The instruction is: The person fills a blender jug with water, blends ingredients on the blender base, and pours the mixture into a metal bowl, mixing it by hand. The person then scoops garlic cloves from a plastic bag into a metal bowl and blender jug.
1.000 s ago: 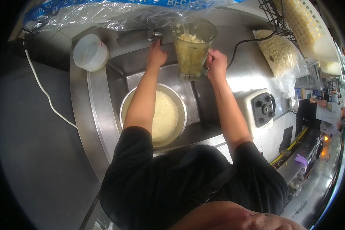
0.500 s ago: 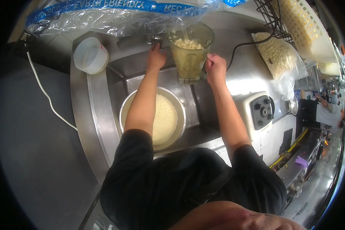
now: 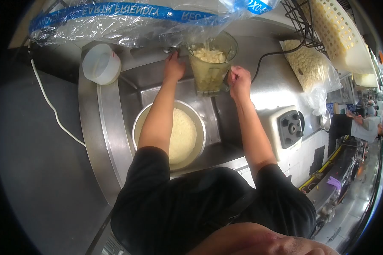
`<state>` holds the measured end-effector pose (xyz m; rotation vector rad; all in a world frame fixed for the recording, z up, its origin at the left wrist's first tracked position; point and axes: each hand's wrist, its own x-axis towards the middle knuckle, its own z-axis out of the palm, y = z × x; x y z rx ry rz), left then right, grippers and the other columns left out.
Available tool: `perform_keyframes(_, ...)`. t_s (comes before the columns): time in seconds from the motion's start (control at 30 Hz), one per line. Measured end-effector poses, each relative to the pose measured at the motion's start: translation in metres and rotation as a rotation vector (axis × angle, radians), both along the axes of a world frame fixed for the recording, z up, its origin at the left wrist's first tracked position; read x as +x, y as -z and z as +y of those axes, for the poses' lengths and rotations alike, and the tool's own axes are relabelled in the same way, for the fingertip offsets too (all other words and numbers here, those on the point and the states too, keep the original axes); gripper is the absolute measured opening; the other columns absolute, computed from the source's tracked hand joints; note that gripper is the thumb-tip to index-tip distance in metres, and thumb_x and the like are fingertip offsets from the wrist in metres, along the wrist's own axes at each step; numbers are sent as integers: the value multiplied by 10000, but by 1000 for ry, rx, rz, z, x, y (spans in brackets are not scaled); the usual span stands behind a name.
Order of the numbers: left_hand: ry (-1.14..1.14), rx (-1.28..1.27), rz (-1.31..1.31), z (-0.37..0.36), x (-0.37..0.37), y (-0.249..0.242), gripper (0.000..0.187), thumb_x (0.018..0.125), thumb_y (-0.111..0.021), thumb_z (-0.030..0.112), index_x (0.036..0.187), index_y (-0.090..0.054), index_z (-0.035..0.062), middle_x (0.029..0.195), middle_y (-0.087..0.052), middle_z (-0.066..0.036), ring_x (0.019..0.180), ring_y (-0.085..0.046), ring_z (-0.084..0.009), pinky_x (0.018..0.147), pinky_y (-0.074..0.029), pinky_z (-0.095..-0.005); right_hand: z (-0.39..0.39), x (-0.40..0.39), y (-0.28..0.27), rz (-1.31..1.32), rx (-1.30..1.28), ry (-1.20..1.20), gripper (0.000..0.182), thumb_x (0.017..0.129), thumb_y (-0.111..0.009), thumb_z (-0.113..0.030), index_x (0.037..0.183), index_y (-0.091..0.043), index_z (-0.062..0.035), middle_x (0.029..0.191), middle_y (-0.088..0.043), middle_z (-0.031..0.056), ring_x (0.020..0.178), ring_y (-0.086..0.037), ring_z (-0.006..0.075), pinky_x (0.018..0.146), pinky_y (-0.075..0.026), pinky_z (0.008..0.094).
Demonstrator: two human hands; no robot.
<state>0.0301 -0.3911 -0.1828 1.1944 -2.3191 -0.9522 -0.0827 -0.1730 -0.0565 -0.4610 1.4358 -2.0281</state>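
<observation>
My right hand (image 3: 240, 81) is wrapped round the handle of a clear blender jar (image 3: 208, 76), held over the back of the steel sink (image 3: 204, 104). Pale chunks (image 3: 209, 55) fill the jar, and a stream of water falls into its top. At the tap knob (image 3: 170, 50) behind the sink, my left hand (image 3: 174, 68) has its fingers closed on the knob. Under my left forearm, a round metal bowl (image 3: 201, 140) with a pale, grainy mass (image 3: 183, 134) sits in the sink.
A white tub (image 3: 101, 64) stands left of the sink. On the right are a blender base (image 3: 288, 129), a bag of pale pieces (image 3: 306, 66) and a perforated basket (image 3: 340, 38). Plastic wrapping (image 3: 136, 25) hangs above. A co-worker (image 3: 364, 123) stands far right.
The view has shifted slightly. My hands keep their places at the knob and jar handle, and the far co-worker's arms have moved a little.
</observation>
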Motion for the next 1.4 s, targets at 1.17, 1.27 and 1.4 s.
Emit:
perform_keyframes(1.17,-131,511,676,-32,-17,44,343,873,-581,156,1188,-606,22,1139,-645,-141,1047,-593,-231,885,-443,-342,-22,-42,52,-83,-155,-272,273,768,-523,-156,527,-409,-97,464,-351,-4,405,-310,117,425,-249,275)
perform_keyframes(1.27,-143,582,600,-20,-8,-2,345,877,-579,169,1192,-608,30,1144,-645,-128,1051,-591,-220,890,-440,-336,-24,-43,50,-74,-126,-257,308,794,-513,-191,529,-384,-103,449,-351,6,407,-300,124,443,-252,285)
perform_keyframes(1.4,-210,545,584,-27,-11,14,300,884,-570,174,1140,-620,26,1086,-652,-123,1013,-591,-210,869,-449,-344,-23,-42,49,-88,-157,-247,263,765,-527,-150,533,-417,-91,465,-358,-4,405,-319,108,418,-246,267)
